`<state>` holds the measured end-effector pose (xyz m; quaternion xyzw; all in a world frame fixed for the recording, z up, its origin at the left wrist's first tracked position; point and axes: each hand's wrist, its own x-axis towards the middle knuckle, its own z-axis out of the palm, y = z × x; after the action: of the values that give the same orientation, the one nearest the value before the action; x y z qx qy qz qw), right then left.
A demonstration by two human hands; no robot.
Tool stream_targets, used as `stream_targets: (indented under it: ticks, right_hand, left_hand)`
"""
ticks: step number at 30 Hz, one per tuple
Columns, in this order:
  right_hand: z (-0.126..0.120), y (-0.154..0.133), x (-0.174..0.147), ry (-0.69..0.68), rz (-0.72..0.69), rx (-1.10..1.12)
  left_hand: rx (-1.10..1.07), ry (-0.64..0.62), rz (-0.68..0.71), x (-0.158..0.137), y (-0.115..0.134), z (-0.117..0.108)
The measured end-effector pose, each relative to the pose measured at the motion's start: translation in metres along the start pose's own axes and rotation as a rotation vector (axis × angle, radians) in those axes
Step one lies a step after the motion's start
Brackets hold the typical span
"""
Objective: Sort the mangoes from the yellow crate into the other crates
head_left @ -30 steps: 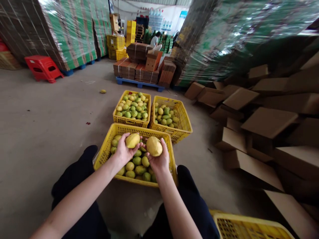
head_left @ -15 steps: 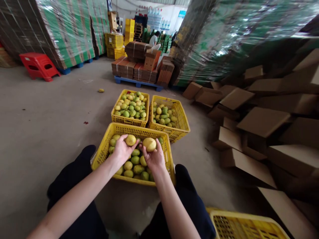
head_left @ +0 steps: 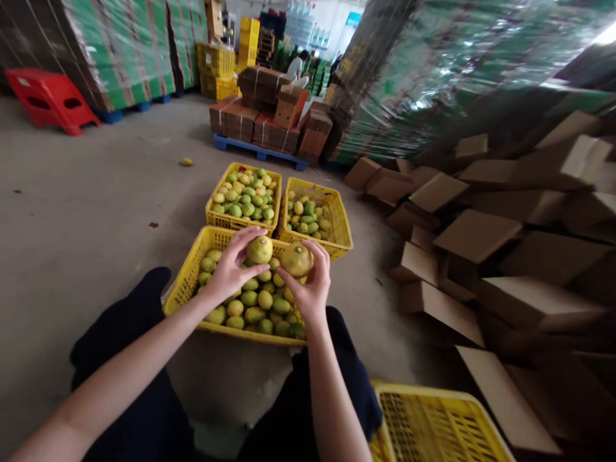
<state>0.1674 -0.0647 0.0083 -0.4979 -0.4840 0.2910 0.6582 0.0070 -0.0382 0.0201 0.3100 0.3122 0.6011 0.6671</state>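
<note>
My left hand [head_left: 237, 266] grips a yellow-green lemon [head_left: 260, 249] between thumb and fingers, its stem end facing me. Beside it, my right hand [head_left: 312, 280] holds a second, larger-looking yellow lemon [head_left: 296, 259]. The two fruits are close together but apart. Both are raised over a yellow plastic crate [head_left: 185, 286] between my knees, which holds many green and yellow lemons [head_left: 253, 314]. My wrists and hands cover part of that crate's far and right sides.
Behind stand a full lemon crate [head_left: 210, 214] and a partly filled one [head_left: 344, 224]. Another yellow crate [head_left: 447, 401] is at lower right. Cardboard boxes [head_left: 476, 234] heap up on the right. A red stool [head_left: 52, 99], a loose lemon [head_left: 185, 162] and a loaded blue pallet [head_left: 260, 151] lie beyond; a person [head_left: 297, 66] is farther back.
Both hands have come up slightly and turned the lemons, so their ends now face me. The view has shifted, moving the surroundings a little left and up.
</note>
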Motion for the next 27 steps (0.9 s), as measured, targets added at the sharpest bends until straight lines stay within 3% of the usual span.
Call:
stream_targets:
  ticks: [2,6,12,17,20,24,27]
  right_hand:
    - [-0.001,-0.003,-0.001,-0.019,-0.035,-0.004]
    - [0.007,-0.001,-0.004,-0.004,0.031,0.169]
    - [0.004,0.003,0.003,-0.099,0.200,0.327]
    - [0.005,0.008,0.006,-0.237,0.506,0.516]
    - [0.017,0.018,-0.004,-0.275,0.654,0.484]
    - [0.034,0.040,-0.019,-0.211,0.716,0.281]
    - [0.040,0.053,-0.024,-0.270,0.940,0.327]
  left_hand:
    - [0.020,-0.064,-0.020,-0.001,0.003,-0.001]
    - [0.003,-0.130,-0.023,0.002,-0.001,-0.008]
    - [-0.110,-0.059,-0.215,0.010,-0.003,-0.018]
    - [-0.199,0.094,-0.372,0.016,-0.001,-0.027]
    - [-0.116,0.134,-0.450,0.017,-0.008,-0.039]
    - [0.115,0.033,-0.484,0.016,-0.021,-0.063]
    - [0.291,0.012,-0.514,0.013,-0.026,-0.077]
